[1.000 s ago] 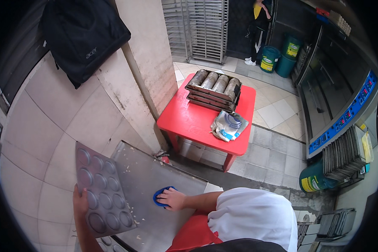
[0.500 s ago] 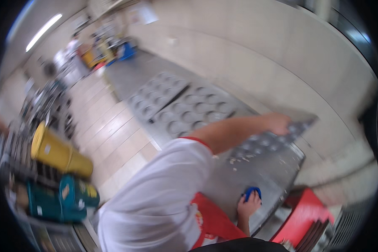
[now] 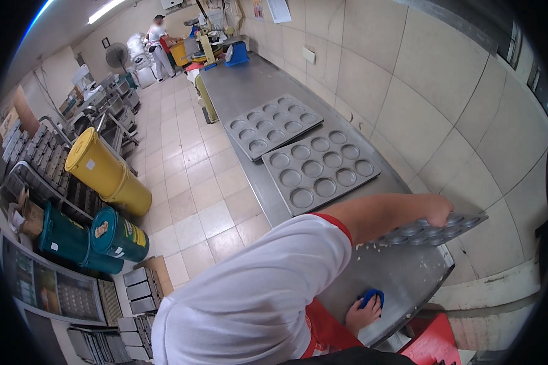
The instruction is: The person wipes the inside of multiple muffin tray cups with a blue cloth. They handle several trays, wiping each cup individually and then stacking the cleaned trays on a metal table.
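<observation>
My left hand (image 3: 437, 212) grips the rim of a grey muffin tray (image 3: 433, 231) and holds it tilted above the near end of a long steel table (image 3: 408, 277). My left arm reaches to it from a white sleeve with red trim. Pale crumbs (image 3: 371, 244) lie on the steel under the tray's lower edge. My right hand (image 3: 360, 316) presses on a blue scrub pad (image 3: 371, 296) near the table's front corner. Two more grey muffin trays (image 3: 321, 169) (image 3: 273, 125) lie flat farther along the table.
A tiled wall runs along the table's right side. A red plastic table (image 3: 429, 344) stands below the corner. Yellow bins (image 3: 106, 173), green drums (image 3: 119, 234) and racks of pans (image 3: 36, 158) line the left of the tiled aisle. Another person (image 3: 159, 36) works at the far end.
The view has swung from the red table and doorway round to the long steel table. My left hand still holds the muffin tray, lower now, and my right hand stays on the blue pad.
</observation>
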Tool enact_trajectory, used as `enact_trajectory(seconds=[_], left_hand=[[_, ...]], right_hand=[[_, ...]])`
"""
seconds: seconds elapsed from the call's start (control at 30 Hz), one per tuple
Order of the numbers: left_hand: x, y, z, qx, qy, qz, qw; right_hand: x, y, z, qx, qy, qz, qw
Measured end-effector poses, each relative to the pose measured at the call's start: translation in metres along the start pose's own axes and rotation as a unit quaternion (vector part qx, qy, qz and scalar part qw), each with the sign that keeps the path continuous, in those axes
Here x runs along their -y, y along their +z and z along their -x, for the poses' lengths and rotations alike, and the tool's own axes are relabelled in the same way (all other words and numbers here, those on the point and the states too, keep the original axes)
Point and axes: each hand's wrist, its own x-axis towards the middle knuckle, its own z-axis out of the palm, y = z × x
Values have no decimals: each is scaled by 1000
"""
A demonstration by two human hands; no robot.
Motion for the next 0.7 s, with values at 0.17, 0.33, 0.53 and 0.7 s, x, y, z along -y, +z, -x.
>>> enact_trajectory(seconds=[0.17,0.33,0.53,0.7], left_hand=[[4,-2,-4,9,5,-12,1000],[5,-4,-7,32,-6,-25,999],[5,-3,-6,21,-8,-11,1000],[15,-4,-5,27,-35,-13,999]], right_hand=[[-2,3,-1,10,12,-4,1000],[-1,2,1,-1,-1,-1,1000],[-3,-1,1,6,7,-3,1000],[0,1,-1,26,11,-19,999]])
